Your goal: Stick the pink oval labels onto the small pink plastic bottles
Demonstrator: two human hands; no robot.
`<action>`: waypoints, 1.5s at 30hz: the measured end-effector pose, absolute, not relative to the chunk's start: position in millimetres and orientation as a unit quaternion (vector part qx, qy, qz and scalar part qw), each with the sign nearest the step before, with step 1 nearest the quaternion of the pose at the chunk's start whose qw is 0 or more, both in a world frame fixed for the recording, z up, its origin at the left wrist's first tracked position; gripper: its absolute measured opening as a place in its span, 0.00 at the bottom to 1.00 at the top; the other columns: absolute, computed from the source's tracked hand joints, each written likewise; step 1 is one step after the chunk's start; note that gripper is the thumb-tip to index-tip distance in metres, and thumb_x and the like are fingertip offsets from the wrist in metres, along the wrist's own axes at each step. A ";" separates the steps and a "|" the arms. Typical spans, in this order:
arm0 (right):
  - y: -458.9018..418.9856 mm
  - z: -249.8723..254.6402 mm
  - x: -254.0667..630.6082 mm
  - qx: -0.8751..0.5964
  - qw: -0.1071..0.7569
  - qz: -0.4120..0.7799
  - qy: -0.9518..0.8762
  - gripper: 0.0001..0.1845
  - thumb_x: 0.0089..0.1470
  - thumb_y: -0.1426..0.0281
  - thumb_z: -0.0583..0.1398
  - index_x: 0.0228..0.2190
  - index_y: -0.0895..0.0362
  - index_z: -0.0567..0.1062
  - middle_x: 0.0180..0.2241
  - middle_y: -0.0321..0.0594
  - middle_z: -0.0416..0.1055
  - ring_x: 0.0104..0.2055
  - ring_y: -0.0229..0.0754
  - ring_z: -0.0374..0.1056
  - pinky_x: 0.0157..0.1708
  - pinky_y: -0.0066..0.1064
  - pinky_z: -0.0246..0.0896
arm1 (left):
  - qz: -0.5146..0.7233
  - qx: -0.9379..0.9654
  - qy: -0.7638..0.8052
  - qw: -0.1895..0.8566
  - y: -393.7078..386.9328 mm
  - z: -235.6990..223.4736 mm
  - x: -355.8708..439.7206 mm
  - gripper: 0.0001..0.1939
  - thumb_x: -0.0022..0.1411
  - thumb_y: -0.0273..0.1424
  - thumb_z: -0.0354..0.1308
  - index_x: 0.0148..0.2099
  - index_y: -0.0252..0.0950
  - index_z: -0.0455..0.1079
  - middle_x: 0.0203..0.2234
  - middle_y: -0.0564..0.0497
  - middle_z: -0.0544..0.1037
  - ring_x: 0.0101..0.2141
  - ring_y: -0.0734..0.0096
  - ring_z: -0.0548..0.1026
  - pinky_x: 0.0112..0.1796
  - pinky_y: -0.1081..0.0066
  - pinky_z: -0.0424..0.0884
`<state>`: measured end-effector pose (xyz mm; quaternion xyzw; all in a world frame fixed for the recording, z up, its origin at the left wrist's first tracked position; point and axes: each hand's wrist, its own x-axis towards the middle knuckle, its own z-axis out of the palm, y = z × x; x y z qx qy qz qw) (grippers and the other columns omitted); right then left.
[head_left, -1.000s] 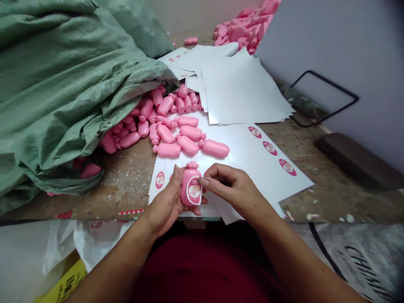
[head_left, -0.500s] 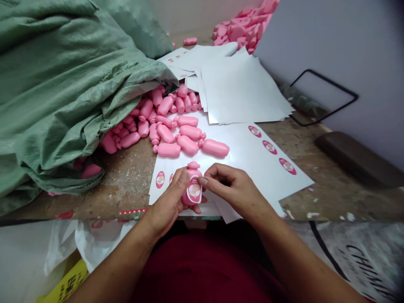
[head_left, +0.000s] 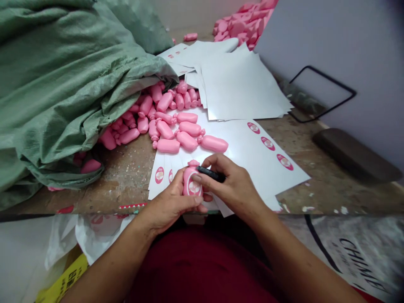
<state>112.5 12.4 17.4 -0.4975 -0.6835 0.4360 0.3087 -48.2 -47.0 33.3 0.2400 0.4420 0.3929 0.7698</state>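
In the head view, my left hand [head_left: 172,201] is closed round a small pink bottle [head_left: 188,173] over the table's front edge. The bottle is nearly upright and carries an oval pink-and-white label [head_left: 194,189] on its front. My right hand [head_left: 232,181] grips a short black stick-like tool [head_left: 211,173], whose tip reaches the bottle's upper side. The right thumb lies over part of the label. Several pink bottles [head_left: 214,143] lie on their sides just beyond the hands, on white sheets with oval labels [head_left: 268,143].
A green woven sack [head_left: 72,84] spills more pink bottles at the left. Blank white sheets [head_left: 243,88] are stacked farther back. A black wire frame [head_left: 331,80] and a dark oblong block [head_left: 356,155] stand at the right. Pink pieces [head_left: 243,25] are heaped behind.
The black tool now shows in my right hand, its fingers closed round it at the bottle. My left thumb has moved down from the bottle's upper side to its base.
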 end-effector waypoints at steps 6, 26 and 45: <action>15.7 5.1 109.2 -0.483 0.350 0.465 -0.654 0.15 0.50 0.57 0.65 0.30 0.53 0.68 0.26 0.31 0.67 0.29 0.38 0.62 0.33 0.32 0.58 | 0.388 0.198 0.441 0.785 -57.6 27.6 -59.0 0.45 0.47 0.21 0.70 0.64 0.46 0.56 0.45 0.50 0.73 0.45 0.65 0.77 0.47 0.65 0.70; 2.3 -28.3 110.5 -0.343 0.148 0.162 -0.913 0.17 0.68 0.67 0.48 0.41 0.48 0.76 0.35 0.35 0.82 0.24 0.41 0.70 0.33 0.36 0.58 | 0.132 0.630 0.762 0.071 -25.6 38.5 -187.0 0.19 0.64 0.28 0.51 0.56 0.37 0.72 0.51 0.41 0.77 0.51 0.57 0.75 0.53 0.60 0.68; 11.0 -4.8 85.3 -0.306 0.078 0.229 -0.921 0.14 0.67 0.66 0.53 0.42 0.51 0.78 0.31 0.37 0.80 0.27 0.39 0.70 0.36 0.35 0.50 | 0.321 0.541 0.746 0.218 -8.8 18.9 -157.9 0.17 0.57 0.37 0.59 0.48 0.37 0.69 0.43 0.50 0.76 0.42 0.63 0.73 0.46 0.66 0.68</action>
